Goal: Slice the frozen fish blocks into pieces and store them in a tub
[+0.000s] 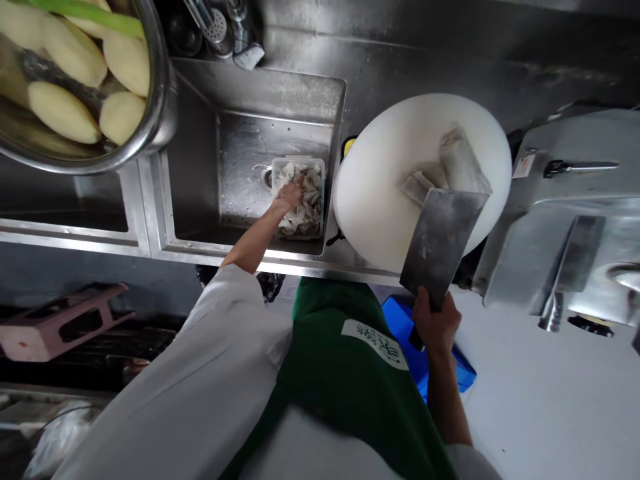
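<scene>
My left hand [291, 193] reaches into a clear plastic container [323, 200] in the sink, touching pale, crumpled pieces [307, 212]; its fingertips are partly hidden among them. In my right hand [437, 323] is a large cleaver [440, 247], its wide blade over the near right part of a round white cutting board [380, 180]. Just beyond the blade, a greyish-white folded piece [463, 160] and smaller flat pieces [420, 185] lie on the board.
A metal pot [163, 100] with several peeled potatoes [65, 110] stands at the upper left. Right of the board, a knife [580, 167] and another cleaver [583, 253] lie on metal surfaces. A blue crate [465, 370] sits below the counter edge.
</scene>
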`<state>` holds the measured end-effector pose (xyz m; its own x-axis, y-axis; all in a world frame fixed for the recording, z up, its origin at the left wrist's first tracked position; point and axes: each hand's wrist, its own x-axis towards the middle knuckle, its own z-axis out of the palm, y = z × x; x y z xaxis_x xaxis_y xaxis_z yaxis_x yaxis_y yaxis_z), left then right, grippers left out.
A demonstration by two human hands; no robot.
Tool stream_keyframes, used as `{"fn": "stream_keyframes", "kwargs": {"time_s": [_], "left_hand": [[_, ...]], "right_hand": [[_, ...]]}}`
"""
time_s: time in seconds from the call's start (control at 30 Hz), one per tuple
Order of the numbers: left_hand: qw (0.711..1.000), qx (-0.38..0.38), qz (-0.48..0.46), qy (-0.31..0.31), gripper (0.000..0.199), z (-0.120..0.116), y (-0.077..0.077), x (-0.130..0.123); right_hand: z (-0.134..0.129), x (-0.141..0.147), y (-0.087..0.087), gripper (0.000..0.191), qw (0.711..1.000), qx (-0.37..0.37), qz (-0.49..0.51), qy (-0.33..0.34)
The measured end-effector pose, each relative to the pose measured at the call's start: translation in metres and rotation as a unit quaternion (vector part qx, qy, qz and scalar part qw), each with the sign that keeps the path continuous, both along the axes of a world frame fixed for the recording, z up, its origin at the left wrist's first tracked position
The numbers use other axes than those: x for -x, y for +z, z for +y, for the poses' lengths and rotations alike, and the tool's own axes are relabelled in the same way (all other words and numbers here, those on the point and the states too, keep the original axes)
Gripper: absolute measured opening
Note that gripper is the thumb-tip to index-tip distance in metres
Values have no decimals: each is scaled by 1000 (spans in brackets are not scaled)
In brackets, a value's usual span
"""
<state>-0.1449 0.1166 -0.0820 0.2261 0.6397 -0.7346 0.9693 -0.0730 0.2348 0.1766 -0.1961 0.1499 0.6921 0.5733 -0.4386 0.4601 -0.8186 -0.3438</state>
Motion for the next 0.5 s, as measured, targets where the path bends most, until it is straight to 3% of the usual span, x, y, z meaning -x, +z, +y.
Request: {"fn": "stream_keyframes", "kwargs": {"time_s": [0.17, 0.27, 0.37, 0.5], "left_hand": [[988, -121, -52, 83, 52, -22, 34, -8], [964, -208, -121, 114, 47, -28, 66, -26], [942, -247, -204, 101, 45, -25, 106, -70], [901, -252, -353, -14, 38, -21, 143, -167]], "right_hand": [[-10, -6, 6, 47, 997, 42, -40, 47], [-29, -17, 9, 42, 994, 74, -49, 67], [-52, -28, 9, 42, 994, 89, -36, 53], [-70, -42, 5, 44, 997, 73, -28, 29]]}}
